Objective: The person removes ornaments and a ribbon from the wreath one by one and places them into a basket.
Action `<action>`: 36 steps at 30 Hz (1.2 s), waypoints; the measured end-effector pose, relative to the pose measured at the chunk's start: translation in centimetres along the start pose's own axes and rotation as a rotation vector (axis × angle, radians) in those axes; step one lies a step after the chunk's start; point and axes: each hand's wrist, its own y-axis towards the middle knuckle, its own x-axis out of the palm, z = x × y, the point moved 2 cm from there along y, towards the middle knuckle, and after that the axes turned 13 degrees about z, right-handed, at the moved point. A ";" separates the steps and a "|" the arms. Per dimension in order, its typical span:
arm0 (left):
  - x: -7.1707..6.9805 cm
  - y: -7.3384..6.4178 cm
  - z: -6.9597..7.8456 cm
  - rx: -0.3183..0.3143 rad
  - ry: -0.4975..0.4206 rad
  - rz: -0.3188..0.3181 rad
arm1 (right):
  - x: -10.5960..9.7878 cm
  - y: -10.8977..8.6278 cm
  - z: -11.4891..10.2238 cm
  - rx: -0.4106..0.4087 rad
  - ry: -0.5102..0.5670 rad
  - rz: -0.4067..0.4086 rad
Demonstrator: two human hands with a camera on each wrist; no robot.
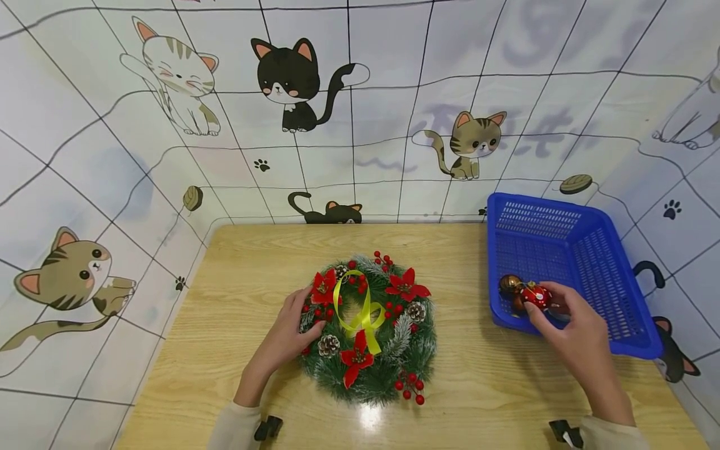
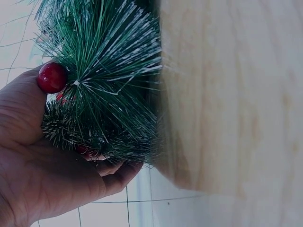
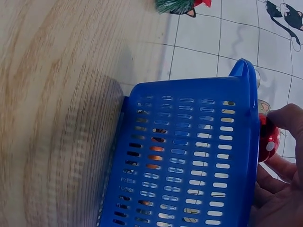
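Note:
A green Christmas wreath (image 1: 416, 369) lies on the table, trimmed with red poinsettias, red berries, pinecones and a yellow ribbon (image 1: 365, 315). My left hand (image 1: 289, 331) grips its left side, thumb on top and fingers round the outer edge. Close up in the left wrist view, frosted needles (image 2: 113, 80) and a red berry (image 2: 52, 78) show beside that hand. At the basket's near left corner, my right hand (image 1: 574, 322) pinches a shiny red bauble (image 1: 535, 296) with white dots. In the right wrist view the bauble (image 3: 269, 139) shows just above the rim.
The blue plastic basket (image 1: 604, 269) stands at the right of the wooden table (image 1: 253, 262). A few brown baubles (image 1: 510, 284) lie in its near left corner, under the right hand. Behind the table hangs a backdrop (image 1: 388, 112) printed with cats and grid lines.

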 end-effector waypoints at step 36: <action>-0.1 0.1 0.3 -0.006 0.006 0.007 | -1.1 0.5 2.1 0.090 -0.189 -0.177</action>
